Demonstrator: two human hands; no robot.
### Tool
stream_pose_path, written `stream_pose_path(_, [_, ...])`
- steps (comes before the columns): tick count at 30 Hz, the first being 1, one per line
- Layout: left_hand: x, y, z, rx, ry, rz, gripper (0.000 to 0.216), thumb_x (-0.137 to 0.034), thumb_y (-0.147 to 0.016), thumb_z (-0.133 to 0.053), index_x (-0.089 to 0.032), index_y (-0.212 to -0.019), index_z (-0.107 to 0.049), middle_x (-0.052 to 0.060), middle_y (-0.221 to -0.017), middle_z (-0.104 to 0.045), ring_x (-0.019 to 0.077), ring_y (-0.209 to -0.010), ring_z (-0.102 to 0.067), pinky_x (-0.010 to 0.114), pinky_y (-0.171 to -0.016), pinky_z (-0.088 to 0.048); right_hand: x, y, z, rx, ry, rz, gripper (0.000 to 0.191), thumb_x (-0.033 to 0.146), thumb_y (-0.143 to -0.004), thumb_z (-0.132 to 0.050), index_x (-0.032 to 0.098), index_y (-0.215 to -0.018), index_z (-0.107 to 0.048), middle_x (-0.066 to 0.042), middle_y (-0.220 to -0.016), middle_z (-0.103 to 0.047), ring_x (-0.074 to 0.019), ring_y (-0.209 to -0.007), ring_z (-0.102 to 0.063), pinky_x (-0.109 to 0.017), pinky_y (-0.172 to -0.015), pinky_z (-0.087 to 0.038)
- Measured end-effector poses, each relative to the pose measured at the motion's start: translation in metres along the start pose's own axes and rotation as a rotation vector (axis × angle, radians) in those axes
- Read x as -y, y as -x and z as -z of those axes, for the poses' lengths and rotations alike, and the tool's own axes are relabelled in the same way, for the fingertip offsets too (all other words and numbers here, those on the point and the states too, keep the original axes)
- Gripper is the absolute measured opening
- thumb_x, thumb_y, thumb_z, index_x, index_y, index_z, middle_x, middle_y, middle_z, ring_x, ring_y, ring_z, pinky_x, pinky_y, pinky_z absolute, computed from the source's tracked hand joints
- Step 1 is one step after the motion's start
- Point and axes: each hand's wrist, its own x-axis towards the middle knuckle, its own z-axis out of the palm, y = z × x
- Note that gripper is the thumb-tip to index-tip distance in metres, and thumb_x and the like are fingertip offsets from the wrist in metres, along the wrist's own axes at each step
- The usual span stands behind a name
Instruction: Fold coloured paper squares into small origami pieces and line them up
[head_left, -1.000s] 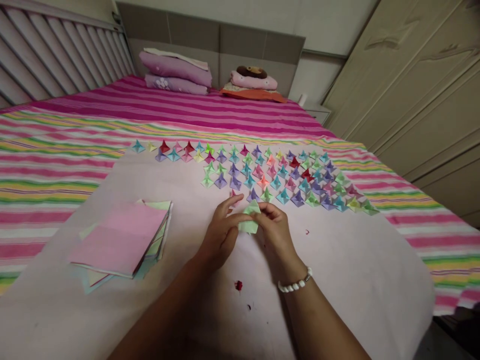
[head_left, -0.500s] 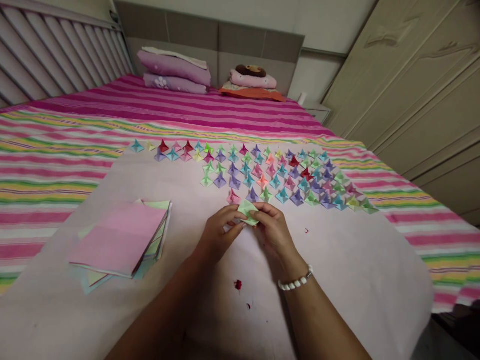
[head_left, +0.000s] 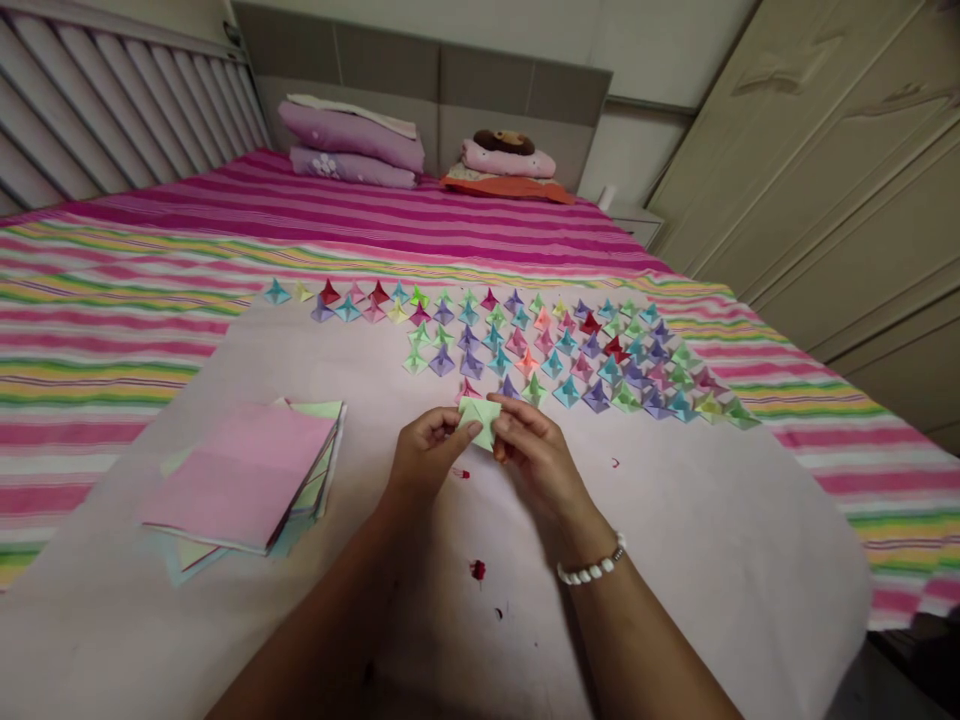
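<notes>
A small pale green folded paper is held up between my two hands, its folded flaps facing me. My left hand pinches its left edge, with the thumb on the front. On the other side my right hand grips the right edge between thumb and fingers; a white beaded bracelet circles that wrist. Just beyond the hands stand rows of small folded paper pieces in many colours, and the paper I hold partly covers a pink one.
A stack of coloured paper sheets, pink on top, lies at the left on the white board. The board rests on a striped bedspread. Folded bedding sits by the headboard, and a wardrobe stands at the right.
The green paper has turned from a tilted diamond to a squarer, flatter view and shifted slightly left. My left thumb now lies on its front, and my right fingers have moved to its edge.
</notes>
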Motion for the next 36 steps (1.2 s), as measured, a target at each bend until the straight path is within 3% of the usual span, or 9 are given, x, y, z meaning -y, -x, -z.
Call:
stream_pose_path(2, [-0.0027, -0.0001, 0.0000, 0.041, 0.061, 0.045, 0.024, -0.037, -0.070, -0.073, -0.015, -0.072, -0.064, 0.000, -0.067, -0.064, 0.0137, -0.067, -0.059, 0.025, -0.066, -0.046, 0.0006, 0.0006, -0.0002, -0.004, 0.043, 0.022, 0.041, 0.027, -0.068, -0.075, 0.026, -0.108, -0.069, 0.003, -0.075, -0.060, -0.0086, -0.053, -0.054, -0.024, -0.051, -0.041])
stream_pose_path(4, [-0.0053, 0.0002, -0.0002, 0.071, 0.070, 0.073, 0.025, -0.038, -0.068, -0.075, -0.015, -0.072, -0.064, 0.000, -0.064, -0.063, 0.0126, -0.063, -0.057, 0.024, -0.062, -0.044, 0.0003, 0.0003, 0.0001, -0.010, 0.078, 0.045, 0.040, 0.027, -0.067, -0.077, 0.027, -0.106, -0.070, 0.004, -0.080, -0.059, -0.0073, -0.052, -0.054, -0.024, -0.050, -0.042])
stream_pose_path(7, [-0.0063, 0.0000, 0.0003, 0.056, 0.014, 0.063, 0.027, -0.039, -0.066, -0.077, -0.015, -0.072, -0.067, -0.002, -0.062, -0.062, 0.0098, -0.058, -0.052, 0.021, -0.056, -0.041, -0.0014, -0.0015, 0.0014, -0.019, 0.086, 0.060, 0.033, 0.028, -0.066, -0.077, 0.025, -0.098, -0.072, 0.005, -0.076, -0.056, -0.0062, -0.048, -0.054, -0.023, -0.047, -0.040])
stream_pose_path(14, [-0.0001, -0.0020, 0.0014, 0.061, -0.013, 0.035, 0.027, -0.041, -0.071, -0.071, -0.016, -0.079, -0.072, 0.001, -0.072, -0.067, 0.0120, -0.065, -0.057, 0.023, -0.063, -0.046, -0.0041, -0.0038, 0.0032, -0.031, 0.072, 0.087, 0.026, 0.030, -0.068, -0.077, 0.021, -0.090, -0.067, 0.007, -0.064, -0.054, -0.0052, -0.040, -0.048, -0.021, -0.040, -0.033])
stream_pose_path(20, [-0.0008, -0.0002, -0.0018, -0.004, 0.042, 0.078, 0.026, -0.036, -0.060, -0.080, -0.015, -0.068, -0.067, -0.002, -0.060, -0.063, 0.0094, -0.056, -0.053, 0.021, -0.056, -0.042, -0.0022, -0.0032, 0.0022, -0.041, 0.118, 0.097, 0.028, 0.031, -0.067, -0.077, 0.021, -0.092, -0.069, 0.007, -0.061, -0.050, -0.0056, -0.043, -0.045, -0.022, -0.042, -0.033])
stream_pose_path(25, [0.0000, -0.0022, 0.0002, -0.061, 0.038, 0.102, 0.030, -0.040, -0.061, -0.080, -0.015, -0.065, -0.063, -0.002, -0.060, -0.062, 0.0089, -0.057, -0.052, 0.021, -0.057, -0.041, -0.0032, -0.0037, 0.0015, -0.020, 0.092, 0.059, 0.039, 0.030, -0.063, -0.079, 0.021, -0.099, -0.070, 0.005, -0.066, -0.059, -0.0081, -0.051, -0.050, -0.023, -0.049, -0.037])
stream_pose_path(31, [0.0021, -0.0037, 0.0026, -0.027, 0.047, 0.110, 0.031, -0.042, -0.064, -0.077, -0.014, -0.071, -0.064, -0.002, -0.063, -0.060, 0.0082, -0.058, -0.049, 0.021, -0.058, -0.039, -0.0034, -0.0008, 0.0001, -0.002, 0.107, -0.063, 0.020, 0.034, -0.067, -0.076, 0.018, -0.077, -0.070, 0.003, -0.051, -0.058, -0.0096, -0.048, -0.047, -0.024, -0.051, -0.035])
stream_pose_path(36, [-0.0008, 0.0005, -0.0037, 0.018, 0.033, 0.135, 0.035, -0.037, -0.057, -0.081, -0.014, -0.080, -0.067, -0.001, -0.069, -0.064, 0.0120, -0.065, -0.055, 0.023, -0.061, -0.042, -0.0015, -0.0005, -0.0004, -0.052, 0.120, -0.061, 0.021, 0.035, -0.067, -0.076, 0.017, -0.065, -0.066, 0.003, -0.050, -0.055, -0.0091, -0.048, -0.044, -0.024, -0.050, -0.033])
